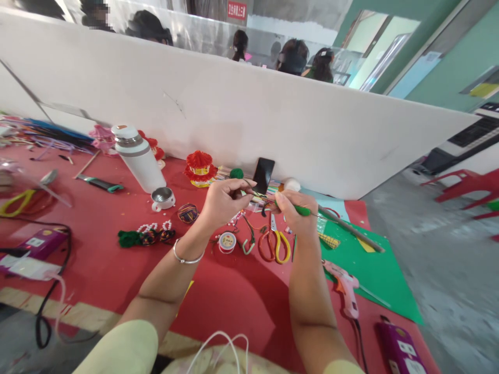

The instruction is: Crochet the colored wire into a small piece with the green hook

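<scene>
Both hands are raised over the red table (234,306), close together. My left hand (227,202) pinches a thin dark strand between thumb and fingertips. My right hand (298,208) is closed around a slim tool with a green handle (302,210), its tip pointing toward the left fingertips. A small dark piece hangs by the right fingers; its shape is too small to tell. Beneath the hands lie scissors with red and yellow handles (281,246), a thread spool (227,242) and a bent green hook-shaped piece (248,245).
A white thermos (138,161), its metal cup (162,198), a yarn ball (188,213) and red decorations (200,167) stand left. A phone (264,174) leans at the white partition (249,109). A pink glue gun (345,285) lies right, beside a green sheet (374,270). People sit beyond the partition.
</scene>
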Tool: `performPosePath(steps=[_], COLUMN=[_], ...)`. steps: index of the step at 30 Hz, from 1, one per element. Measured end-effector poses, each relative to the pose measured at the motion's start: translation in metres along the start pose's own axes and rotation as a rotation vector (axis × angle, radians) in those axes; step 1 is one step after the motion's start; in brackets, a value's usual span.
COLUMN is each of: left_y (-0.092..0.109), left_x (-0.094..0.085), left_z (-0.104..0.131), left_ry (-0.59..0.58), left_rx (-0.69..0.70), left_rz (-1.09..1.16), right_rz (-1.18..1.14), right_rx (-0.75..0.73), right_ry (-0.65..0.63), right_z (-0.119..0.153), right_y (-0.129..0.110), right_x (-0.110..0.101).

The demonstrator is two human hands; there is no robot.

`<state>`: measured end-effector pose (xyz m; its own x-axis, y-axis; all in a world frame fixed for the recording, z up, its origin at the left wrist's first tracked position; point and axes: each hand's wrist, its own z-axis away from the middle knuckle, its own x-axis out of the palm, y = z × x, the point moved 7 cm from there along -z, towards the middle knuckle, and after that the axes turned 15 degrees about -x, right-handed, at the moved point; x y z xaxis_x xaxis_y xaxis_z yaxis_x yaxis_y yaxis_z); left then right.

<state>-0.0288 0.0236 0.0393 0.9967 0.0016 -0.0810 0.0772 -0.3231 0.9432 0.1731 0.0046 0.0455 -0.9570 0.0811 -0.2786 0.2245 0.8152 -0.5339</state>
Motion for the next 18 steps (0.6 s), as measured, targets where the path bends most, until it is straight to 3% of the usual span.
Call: performPosePath(steps=[18], left_y=[0.0015], left_x=[-0.0002], left_z=[0.0014], left_ry=[0.021], left_rx=[-0.014], left_rz=[-0.005], right_rz=[0.047], right_rx=[0.008], right_ry=[-0.032], right_z=[0.0004], right_y=[0.0014], right_x=[0.0017])
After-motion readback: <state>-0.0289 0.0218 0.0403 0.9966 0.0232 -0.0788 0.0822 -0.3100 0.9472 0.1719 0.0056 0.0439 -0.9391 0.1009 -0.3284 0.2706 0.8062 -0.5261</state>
